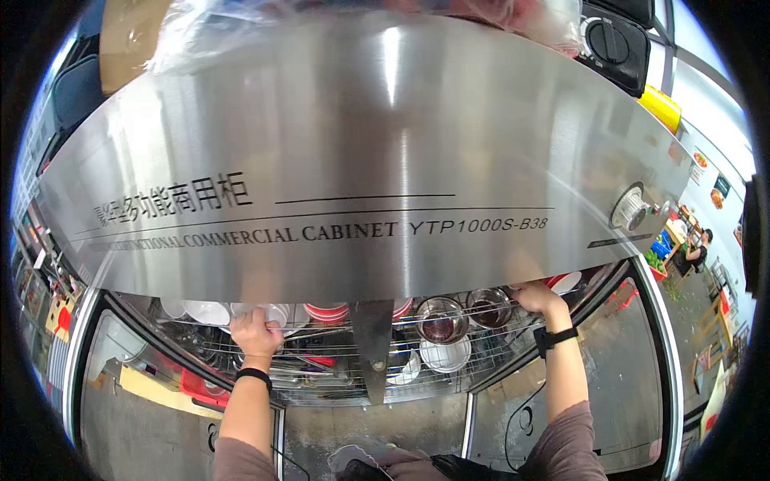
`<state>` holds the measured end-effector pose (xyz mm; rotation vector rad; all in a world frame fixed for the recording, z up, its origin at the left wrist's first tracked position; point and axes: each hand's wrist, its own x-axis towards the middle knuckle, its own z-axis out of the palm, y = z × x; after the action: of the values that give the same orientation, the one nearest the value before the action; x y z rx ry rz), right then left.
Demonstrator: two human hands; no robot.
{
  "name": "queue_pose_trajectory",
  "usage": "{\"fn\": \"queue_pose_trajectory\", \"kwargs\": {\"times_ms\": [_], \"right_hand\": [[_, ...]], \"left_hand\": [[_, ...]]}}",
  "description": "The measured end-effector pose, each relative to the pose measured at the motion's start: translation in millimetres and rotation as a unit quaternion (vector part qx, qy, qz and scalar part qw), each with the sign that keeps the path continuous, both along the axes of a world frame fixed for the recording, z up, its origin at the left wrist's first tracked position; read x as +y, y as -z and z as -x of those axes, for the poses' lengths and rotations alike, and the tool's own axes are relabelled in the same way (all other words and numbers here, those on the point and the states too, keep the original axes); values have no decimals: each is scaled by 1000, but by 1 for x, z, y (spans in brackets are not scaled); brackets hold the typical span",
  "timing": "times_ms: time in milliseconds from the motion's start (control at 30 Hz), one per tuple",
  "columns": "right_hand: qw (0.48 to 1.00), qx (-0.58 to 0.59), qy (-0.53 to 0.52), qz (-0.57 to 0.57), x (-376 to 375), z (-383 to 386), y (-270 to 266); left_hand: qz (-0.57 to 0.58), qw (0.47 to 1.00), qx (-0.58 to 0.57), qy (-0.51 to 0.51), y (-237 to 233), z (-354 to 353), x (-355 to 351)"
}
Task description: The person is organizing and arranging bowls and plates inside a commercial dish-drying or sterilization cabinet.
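Observation:
Inside a steel cabinet [337,152], a wire rack [321,350] carries dishes below the broad top panel. My left hand [257,330] is closed at the rack's left part, fingers curled over its front wires, beside white bowls [207,313]. At the right end, my right hand [536,297] is closed on the rack's edge, its fingertips partly hidden under the panel. Close to it lie a glass-like dark bowl [489,309], a second one [442,319] and a red-and-white bowl [565,282]. Red-rimmed bowls [326,312] stand between the hands.
Glass doors [589,377] stand open on both sides, with a metal post [373,353] at the middle front. A lower plate [445,354] shows through the wires. Plastic bags [369,10] lie on top of the cabinet. A seated person [696,252] is far right.

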<state>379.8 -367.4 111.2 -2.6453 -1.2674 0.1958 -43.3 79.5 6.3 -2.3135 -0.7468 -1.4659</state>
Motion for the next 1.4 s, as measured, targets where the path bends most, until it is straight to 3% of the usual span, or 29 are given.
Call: {"fn": "queue_pose_trajectory", "kwargs": {"times_ms": [100, 233, 433, 533, 633, 733, 1033, 1133, 1233, 1333, 1400], "right_hand": [[994, 15, 85, 69, 9, -10, -1], [998, 34, 25, 39, 15, -37, 14], [989, -133, -63, 9, 17, -43, 29], [992, -110, -28, -57, 14, -45, 36], [974, -170, -49, -144, 10, -30, 32], [982, -115, -20, -149, 6, -9, 11], [923, -343, 14, -176, 10, 24, -11], [940, -287, 39, -179, 44, 41, -10], [951, -250, -66, -170, 86, 77, -7], [981, -87, -129, -112, 125, 86, -1], [989, -72, -85, -97, 139, 95, -3]], "left_hand": [[-11, 1000, -5, 11, 2, -2, 3], [-7, 1000, -2, 5, 0, -2, 2], [-8, 1000, -2, 12, -1, -1, 2], [-10, 1000, 3, 7, -2, 0, 1], [-13, 1000, 8, -4, 2, 0, 2], [-17, 1000, 0, 1, 0, -2, 2], [-10, 1000, -7, 2, 2, -2, 2], [-9, 1000, -4, -1, 1, -3, 2], [-1, 1000, -7, -2, 2, -3, 2], [11, 1000, 8, -8, -1, -1, -2], [-4, 1000, 3, -13, 0, -1, 1]]}}
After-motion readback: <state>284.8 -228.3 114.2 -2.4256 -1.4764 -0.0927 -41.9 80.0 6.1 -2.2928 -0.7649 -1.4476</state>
